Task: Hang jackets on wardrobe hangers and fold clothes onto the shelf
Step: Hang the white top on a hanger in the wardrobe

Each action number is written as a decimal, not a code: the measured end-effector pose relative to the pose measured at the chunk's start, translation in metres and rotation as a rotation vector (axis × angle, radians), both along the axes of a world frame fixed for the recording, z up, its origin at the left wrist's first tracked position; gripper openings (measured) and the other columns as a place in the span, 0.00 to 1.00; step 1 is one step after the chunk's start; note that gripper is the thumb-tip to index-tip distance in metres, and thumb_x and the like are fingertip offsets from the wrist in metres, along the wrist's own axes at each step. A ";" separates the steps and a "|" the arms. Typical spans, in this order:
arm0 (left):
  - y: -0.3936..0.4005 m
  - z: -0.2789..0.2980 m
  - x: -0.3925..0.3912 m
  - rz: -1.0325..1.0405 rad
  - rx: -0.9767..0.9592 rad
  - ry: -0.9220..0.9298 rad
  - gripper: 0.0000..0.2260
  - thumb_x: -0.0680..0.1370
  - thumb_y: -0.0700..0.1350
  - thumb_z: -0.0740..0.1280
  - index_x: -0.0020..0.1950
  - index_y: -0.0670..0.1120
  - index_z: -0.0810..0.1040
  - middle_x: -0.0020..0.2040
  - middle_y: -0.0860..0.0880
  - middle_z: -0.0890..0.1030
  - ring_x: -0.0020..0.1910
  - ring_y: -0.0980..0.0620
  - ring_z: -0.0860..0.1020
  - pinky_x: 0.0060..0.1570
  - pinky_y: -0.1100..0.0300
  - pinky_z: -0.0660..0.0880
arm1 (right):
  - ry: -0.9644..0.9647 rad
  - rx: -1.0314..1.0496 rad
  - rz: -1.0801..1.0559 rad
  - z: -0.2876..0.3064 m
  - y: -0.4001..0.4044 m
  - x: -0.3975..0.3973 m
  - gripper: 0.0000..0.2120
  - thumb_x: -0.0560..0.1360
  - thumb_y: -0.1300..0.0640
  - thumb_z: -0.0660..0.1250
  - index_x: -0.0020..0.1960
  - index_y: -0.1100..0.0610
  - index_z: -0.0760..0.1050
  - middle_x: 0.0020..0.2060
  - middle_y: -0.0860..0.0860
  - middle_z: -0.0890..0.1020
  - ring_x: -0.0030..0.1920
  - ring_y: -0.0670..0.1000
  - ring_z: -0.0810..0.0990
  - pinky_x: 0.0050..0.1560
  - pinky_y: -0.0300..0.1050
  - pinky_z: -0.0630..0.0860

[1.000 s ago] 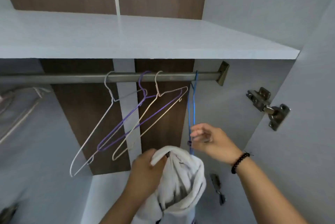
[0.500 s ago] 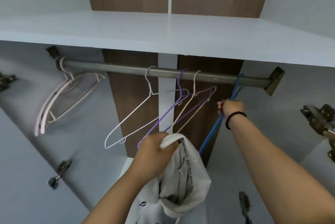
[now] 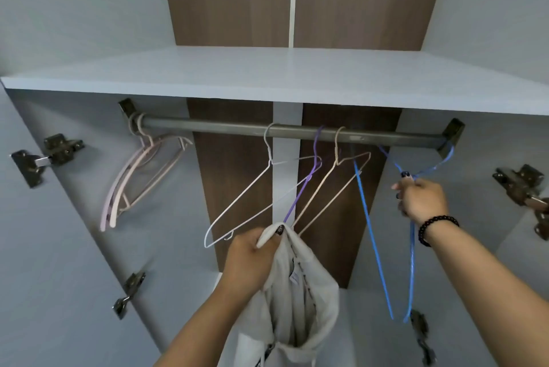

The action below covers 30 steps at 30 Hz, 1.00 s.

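Jackets come first in this job, and the one in play, a white jacket (image 3: pixel 292 286), hangs bunched below the middle of the wardrobe, its collar gripped from above by the left hand (image 3: pixel 252 259), fingers curled tight round the cloth. Reading from the left: two pale pink hangers (image 3: pixel 139 176) sit at the far left end of the rail (image 3: pixel 208 126), then a white wire hanger (image 3: pixel 252 197), a purple hanger (image 3: pixel 309 176) and a beige hanger (image 3: pixel 335 185) crowd the middle, just above the jacket. Right of these the blue hanger (image 3: pixel 374 236) dangles long, and the right hand (image 3: pixel 421 200), a beaded bracelet (image 3: pixel 436 227) at its wrist, pinches it just below the hook, near the rail's right bracket.

A second ago that hand was low on the blue wire, down beside the jacket. Now it has climbed to the neck, and the hanger has swung out at an angle. Its hook looks off the rail or barely caught; the blur there leaves that unsure. My reading is that the hanger is being taken down so the jacket can be threaded onto it. The shelf (image 3: pixel 267 75) above the rail carries no folded clothes, so that part of the job is not yet begun.
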<state>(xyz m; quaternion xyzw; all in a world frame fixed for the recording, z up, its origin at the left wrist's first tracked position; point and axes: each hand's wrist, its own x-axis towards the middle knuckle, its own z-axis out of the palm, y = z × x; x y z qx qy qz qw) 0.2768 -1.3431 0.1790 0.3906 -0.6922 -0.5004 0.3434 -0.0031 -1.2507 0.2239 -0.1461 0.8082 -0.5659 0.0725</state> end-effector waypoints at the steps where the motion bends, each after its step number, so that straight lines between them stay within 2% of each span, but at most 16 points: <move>1: -0.002 -0.002 0.005 0.003 0.025 0.014 0.13 0.78 0.45 0.68 0.39 0.37 0.78 0.29 0.53 0.71 0.29 0.58 0.66 0.32 0.65 0.66 | -0.006 0.023 0.025 0.000 0.009 0.008 0.16 0.79 0.59 0.59 0.34 0.59 0.78 0.29 0.55 0.75 0.27 0.56 0.71 0.30 0.46 0.67; 3: -0.005 -0.005 0.015 0.001 0.086 0.037 0.12 0.78 0.45 0.68 0.44 0.35 0.80 0.33 0.49 0.74 0.33 0.55 0.70 0.36 0.61 0.68 | 0.015 0.084 0.054 0.001 0.028 0.025 0.15 0.78 0.59 0.61 0.35 0.58 0.79 0.27 0.54 0.73 0.27 0.54 0.69 0.29 0.44 0.63; 5: -0.006 -0.004 0.027 -0.008 0.149 0.036 0.10 0.78 0.45 0.68 0.45 0.38 0.81 0.36 0.47 0.75 0.37 0.53 0.72 0.36 0.60 0.68 | 0.060 0.157 0.079 0.006 0.048 0.047 0.15 0.78 0.54 0.62 0.37 0.59 0.80 0.25 0.53 0.70 0.26 0.54 0.66 0.29 0.45 0.61; 7: -0.005 -0.002 0.041 -0.026 0.221 0.041 0.07 0.77 0.43 0.68 0.45 0.40 0.82 0.37 0.45 0.77 0.38 0.51 0.73 0.36 0.60 0.69 | 0.100 0.207 0.110 0.011 0.066 0.074 0.23 0.79 0.47 0.60 0.43 0.67 0.80 0.25 0.54 0.66 0.26 0.54 0.64 0.31 0.47 0.60; 9: -0.008 -0.003 0.058 -0.048 0.302 0.053 0.05 0.76 0.42 0.69 0.43 0.43 0.84 0.38 0.44 0.80 0.38 0.49 0.76 0.39 0.58 0.71 | 0.156 0.226 0.104 0.017 0.081 0.105 0.27 0.79 0.45 0.59 0.47 0.71 0.77 0.26 0.55 0.67 0.28 0.55 0.65 0.34 0.49 0.62; 12: -0.012 -0.006 0.087 -0.070 0.431 0.079 0.06 0.75 0.43 0.70 0.40 0.45 0.84 0.43 0.40 0.85 0.41 0.45 0.80 0.43 0.53 0.75 | 0.246 0.228 0.137 0.028 0.098 0.158 0.22 0.80 0.47 0.58 0.50 0.66 0.78 0.24 0.52 0.68 0.28 0.54 0.67 0.34 0.47 0.64; 14: -0.012 -0.007 0.109 -0.036 0.472 0.108 0.06 0.75 0.43 0.69 0.40 0.44 0.83 0.44 0.39 0.84 0.43 0.44 0.81 0.48 0.50 0.76 | 0.192 0.124 0.228 0.038 0.108 0.200 0.14 0.80 0.52 0.59 0.50 0.57 0.80 0.21 0.48 0.66 0.25 0.50 0.65 0.28 0.43 0.63; 17: -0.012 -0.005 0.138 0.031 0.462 0.135 0.04 0.77 0.43 0.69 0.43 0.45 0.81 0.44 0.43 0.83 0.44 0.46 0.79 0.48 0.53 0.76 | 0.043 -0.020 0.428 0.049 0.125 0.252 0.12 0.80 0.61 0.59 0.54 0.52 0.80 0.25 0.50 0.67 0.24 0.47 0.63 0.24 0.37 0.61; 20: -0.015 0.002 0.169 0.051 0.439 0.148 0.06 0.76 0.43 0.69 0.47 0.41 0.82 0.43 0.43 0.83 0.42 0.46 0.79 0.41 0.57 0.74 | 0.133 0.092 0.528 0.053 0.134 0.294 0.11 0.78 0.65 0.62 0.53 0.57 0.81 0.20 0.42 0.68 0.21 0.42 0.66 0.25 0.30 0.61; 22: -0.018 0.009 0.188 0.075 0.405 0.133 0.06 0.76 0.43 0.69 0.46 0.40 0.82 0.42 0.43 0.82 0.41 0.46 0.79 0.41 0.56 0.74 | 0.201 0.120 0.553 0.054 0.137 0.315 0.08 0.78 0.67 0.63 0.51 0.62 0.81 0.16 0.38 0.70 0.21 0.38 0.71 0.24 0.27 0.65; 25: -0.022 0.019 0.213 0.109 0.335 0.115 0.05 0.74 0.42 0.71 0.42 0.40 0.82 0.40 0.43 0.82 0.38 0.45 0.78 0.42 0.56 0.74 | 0.236 0.121 0.569 0.054 0.139 0.332 0.08 0.77 0.68 0.64 0.53 0.66 0.80 0.16 0.36 0.70 0.22 0.34 0.72 0.26 0.25 0.66; 28: -0.027 0.024 0.233 0.166 0.227 0.102 0.07 0.74 0.43 0.70 0.35 0.45 0.80 0.35 0.45 0.77 0.35 0.48 0.73 0.41 0.56 0.72 | 0.254 0.186 0.575 0.054 0.138 0.342 0.06 0.76 0.67 0.66 0.48 0.64 0.83 0.22 0.37 0.77 0.24 0.36 0.73 0.27 0.26 0.67; 30: -0.028 0.026 0.244 0.197 0.134 0.070 0.14 0.74 0.43 0.70 0.28 0.48 0.75 0.31 0.48 0.71 0.33 0.48 0.68 0.38 0.57 0.68 | 0.292 0.237 0.584 0.053 0.134 0.349 0.07 0.75 0.64 0.68 0.44 0.57 0.84 0.33 0.41 0.83 0.31 0.40 0.78 0.32 0.31 0.72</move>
